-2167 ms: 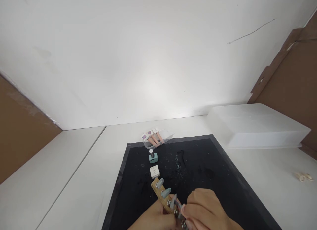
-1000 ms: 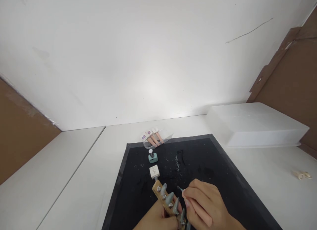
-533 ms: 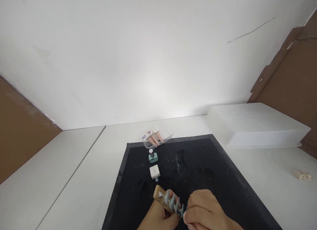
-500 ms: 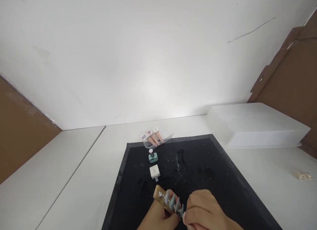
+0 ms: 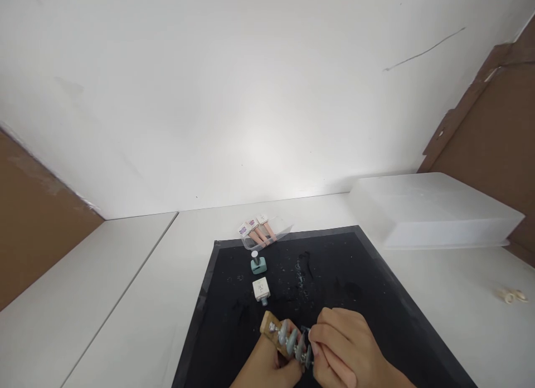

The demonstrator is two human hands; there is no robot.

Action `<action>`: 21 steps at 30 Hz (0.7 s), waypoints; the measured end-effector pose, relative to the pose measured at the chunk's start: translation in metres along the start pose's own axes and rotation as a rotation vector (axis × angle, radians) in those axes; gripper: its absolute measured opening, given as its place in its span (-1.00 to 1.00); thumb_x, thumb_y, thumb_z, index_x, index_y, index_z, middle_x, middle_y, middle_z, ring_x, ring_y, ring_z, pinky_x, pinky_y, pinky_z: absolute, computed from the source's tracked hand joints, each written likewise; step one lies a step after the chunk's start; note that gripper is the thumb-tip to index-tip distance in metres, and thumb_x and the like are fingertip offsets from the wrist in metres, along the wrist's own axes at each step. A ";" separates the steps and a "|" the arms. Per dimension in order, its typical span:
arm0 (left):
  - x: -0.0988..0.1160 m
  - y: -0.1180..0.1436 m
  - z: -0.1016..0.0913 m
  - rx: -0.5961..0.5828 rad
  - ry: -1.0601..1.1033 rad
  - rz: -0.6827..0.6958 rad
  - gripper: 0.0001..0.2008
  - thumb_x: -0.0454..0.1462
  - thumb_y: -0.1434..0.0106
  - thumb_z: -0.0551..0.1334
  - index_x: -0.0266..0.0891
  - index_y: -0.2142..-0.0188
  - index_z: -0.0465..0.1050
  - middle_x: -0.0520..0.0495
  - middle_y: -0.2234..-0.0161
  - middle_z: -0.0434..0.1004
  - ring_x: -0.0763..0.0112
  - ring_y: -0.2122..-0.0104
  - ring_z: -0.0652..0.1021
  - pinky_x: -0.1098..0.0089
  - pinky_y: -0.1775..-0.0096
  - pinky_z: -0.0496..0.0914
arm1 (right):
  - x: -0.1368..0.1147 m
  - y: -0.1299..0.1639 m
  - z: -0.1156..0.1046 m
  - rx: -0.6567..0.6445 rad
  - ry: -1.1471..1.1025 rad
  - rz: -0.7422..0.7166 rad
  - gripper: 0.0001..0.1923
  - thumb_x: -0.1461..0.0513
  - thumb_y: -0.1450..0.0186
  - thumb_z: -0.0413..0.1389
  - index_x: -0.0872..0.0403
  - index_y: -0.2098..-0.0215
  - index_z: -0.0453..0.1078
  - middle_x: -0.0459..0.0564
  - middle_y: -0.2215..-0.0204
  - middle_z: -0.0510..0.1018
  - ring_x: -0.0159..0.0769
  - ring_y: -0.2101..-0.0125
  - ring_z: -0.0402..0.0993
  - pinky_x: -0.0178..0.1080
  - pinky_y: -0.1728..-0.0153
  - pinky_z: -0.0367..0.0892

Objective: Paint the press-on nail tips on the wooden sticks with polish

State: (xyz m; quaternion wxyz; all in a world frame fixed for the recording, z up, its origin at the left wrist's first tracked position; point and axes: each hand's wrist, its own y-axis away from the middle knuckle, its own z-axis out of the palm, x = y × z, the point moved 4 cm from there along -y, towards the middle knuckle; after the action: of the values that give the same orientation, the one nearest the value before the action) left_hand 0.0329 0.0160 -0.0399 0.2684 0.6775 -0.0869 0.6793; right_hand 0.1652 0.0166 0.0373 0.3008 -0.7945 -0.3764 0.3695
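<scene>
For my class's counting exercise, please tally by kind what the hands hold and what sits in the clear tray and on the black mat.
Wooden strip in left hand: 1
Pink-handled tool in right hand: 1
Pink-handled pieces in clear tray: 3
White square bottle on black mat: 1
Teal piece on black mat: 1
Total: 7
Grey tips on the strip overlap, so uncounted.

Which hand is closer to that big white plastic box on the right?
The right hand: it is in front and left of the box; the left hand is farther left, holding the wooden strip.
</scene>
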 end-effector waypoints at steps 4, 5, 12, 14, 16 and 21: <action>-0.002 0.000 0.000 -0.003 -0.007 -0.005 -0.87 -0.38 -0.09 0.16 -0.21 0.43 0.17 0.17 0.53 0.10 0.58 0.53 0.18 0.46 0.42 0.10 | -0.002 -0.002 -0.006 0.030 -0.034 0.027 -0.79 0.47 -0.10 -0.03 0.12 0.51 0.37 -0.08 0.70 0.37 -0.38 0.71 0.24 -0.32 0.68 0.16; -0.003 0.000 -0.001 -0.009 0.007 -0.002 -0.87 -0.38 -0.09 0.16 -0.21 0.42 0.17 0.18 0.53 0.10 0.58 0.54 0.17 0.46 0.42 0.11 | -0.002 -0.002 -0.007 0.035 -0.049 0.021 -0.79 0.47 -0.10 -0.03 0.12 0.50 0.37 -0.09 0.70 0.37 -0.38 0.70 0.25 -0.32 0.67 0.17; -0.005 -0.002 -0.001 0.010 0.077 0.036 -0.86 -0.38 -0.06 0.18 -0.22 0.41 0.19 0.15 0.50 0.14 0.55 0.49 0.21 0.45 0.38 0.13 | -0.004 0.007 0.005 0.064 -0.172 -0.186 -0.78 0.44 -0.14 -0.09 0.07 0.53 0.30 -0.16 0.73 0.34 -0.44 0.74 0.20 -0.34 0.70 0.09; -0.004 -0.002 -0.001 0.008 0.077 0.047 -0.85 -0.37 -0.05 0.19 -0.22 0.42 0.19 0.15 0.49 0.15 0.54 0.48 0.22 0.44 0.38 0.13 | -0.004 0.008 0.009 0.047 -0.170 -0.200 -0.77 0.41 -0.17 -0.09 0.07 0.55 0.29 -0.16 0.73 0.34 -0.44 0.75 0.20 -0.33 0.71 0.07; -0.006 -0.002 -0.001 0.014 0.067 0.038 -0.84 -0.37 -0.05 0.21 -0.22 0.42 0.19 0.15 0.49 0.14 0.55 0.48 0.22 0.44 0.37 0.14 | -0.003 0.007 0.008 0.038 -0.154 -0.160 -0.79 0.42 -0.15 -0.08 0.07 0.53 0.31 -0.15 0.72 0.34 -0.44 0.75 0.18 -0.33 0.71 0.07; -0.011 0.001 0.000 0.001 0.098 -0.034 -0.81 -0.32 -0.08 0.22 -0.20 0.38 0.18 0.18 0.51 0.15 0.59 0.53 0.22 0.45 0.39 0.16 | -0.004 0.000 0.000 -0.011 -0.056 -0.008 -0.79 0.46 -0.10 -0.03 0.10 0.51 0.36 -0.10 0.69 0.39 -0.38 0.70 0.27 -0.31 0.65 0.18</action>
State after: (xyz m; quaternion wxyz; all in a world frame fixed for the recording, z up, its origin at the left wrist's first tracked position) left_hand 0.0315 0.0129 -0.0503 0.2838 0.6448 -0.0616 0.7071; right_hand 0.1632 0.0135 0.0383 0.2871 -0.7839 -0.3901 0.3884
